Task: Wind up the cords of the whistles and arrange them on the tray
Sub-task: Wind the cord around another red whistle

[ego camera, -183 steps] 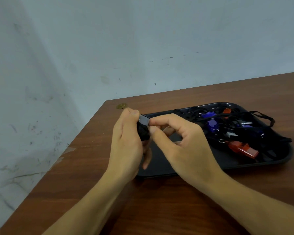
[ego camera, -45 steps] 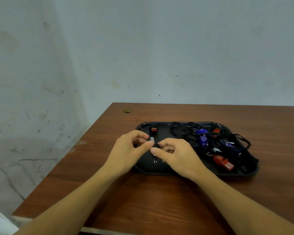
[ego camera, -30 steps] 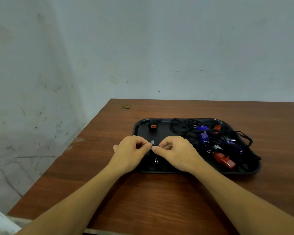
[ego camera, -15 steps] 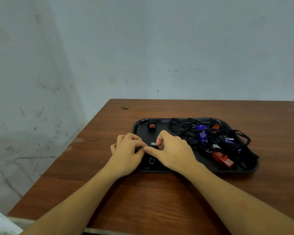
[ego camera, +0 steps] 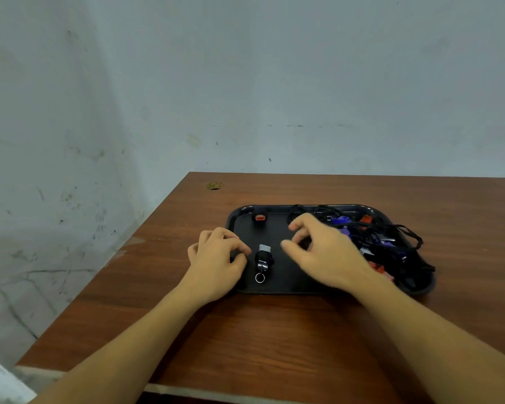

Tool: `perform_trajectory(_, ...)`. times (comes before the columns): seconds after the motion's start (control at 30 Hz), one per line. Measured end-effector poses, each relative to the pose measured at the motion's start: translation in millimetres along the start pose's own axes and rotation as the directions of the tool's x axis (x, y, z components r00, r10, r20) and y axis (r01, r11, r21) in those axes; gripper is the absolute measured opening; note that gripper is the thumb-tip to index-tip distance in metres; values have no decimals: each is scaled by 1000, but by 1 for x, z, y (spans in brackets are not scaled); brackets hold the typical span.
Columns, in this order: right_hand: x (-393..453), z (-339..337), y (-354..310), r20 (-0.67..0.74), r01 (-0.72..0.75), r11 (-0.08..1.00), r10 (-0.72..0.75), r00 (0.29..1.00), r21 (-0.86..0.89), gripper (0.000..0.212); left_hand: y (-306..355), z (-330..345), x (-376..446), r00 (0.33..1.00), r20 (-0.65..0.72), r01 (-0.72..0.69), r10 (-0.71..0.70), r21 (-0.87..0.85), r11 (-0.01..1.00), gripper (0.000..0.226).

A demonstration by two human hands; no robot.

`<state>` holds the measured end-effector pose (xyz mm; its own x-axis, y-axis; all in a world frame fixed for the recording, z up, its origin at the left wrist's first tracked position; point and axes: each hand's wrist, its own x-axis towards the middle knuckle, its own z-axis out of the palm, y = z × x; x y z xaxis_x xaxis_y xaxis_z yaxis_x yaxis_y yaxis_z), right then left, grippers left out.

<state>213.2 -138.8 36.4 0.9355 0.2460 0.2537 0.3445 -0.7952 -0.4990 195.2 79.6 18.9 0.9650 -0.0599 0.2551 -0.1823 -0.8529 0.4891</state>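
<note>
A black tray (ego camera: 283, 290) lies on the brown table. A grey-tipped whistle with its black cord wound round it (ego camera: 263, 259) lies on the tray's left part, a metal ring at its near end. A wound red whistle (ego camera: 259, 218) sits at the tray's far left corner. A tangled pile of purple, red and black whistles with loose cords (ego camera: 382, 243) fills the right side. My left hand (ego camera: 216, 258) hovers at the tray's left rim, fingers loosely curled, holding nothing. My right hand (ego camera: 321, 252) hangs above the tray's middle, fingers relaxed and empty.
The wooden table (ego camera: 274, 330) ends at a left edge beside a scuffed grey wall. A small round hole (ego camera: 215, 186) marks the table's far left corner. A cord loop (ego camera: 411, 236) hangs over the tray's right rim.
Both hands let go of the wound grey-tipped whistle, which now lies on the tray. The left hand drew back left and the right hand moved right and away.
</note>
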Motion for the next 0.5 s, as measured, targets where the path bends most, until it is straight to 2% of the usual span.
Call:
perform_trajectory(0.1, 5, -27, 29, 17, -20, 989, 23, 1000, -148, 16, 3, -3, 2, 999, -36, -12, 12, 11, 1000, 18)
perform_trajectory(0.2, 5, -41, 51, 181, -11, 908, 95, 979, -418, 20, 13, -7, 9, 996, -85, -24, 26, 23, 999, 15)
perform_trajectory(0.27, 5, -46, 57, 253, -1, 860, 151, 956, -510, 27, 25, -8, 18, 996, -87, -27, 30, 28, 999, 15)
perform_trajectory(0.33, 6, -48, 55, 288, 10, 861, 159, 944, -508, 28, 40, -7, 28, 997, -64, -45, 48, 42, 998, 14)
perform_trajectory(0.4, 7, -49, 52, 282, 17, 876, 137, 950, -481, 20, 58, -4, 35, 995, -28, -93, 94, 40, 995, 13)
perform_trajectory(0.5, 9, -59, 48, 159, -31, 942, 88, 983, -333, 7, 88, -3, 43, 985, 17, -170, 170, 20, 985, 16)
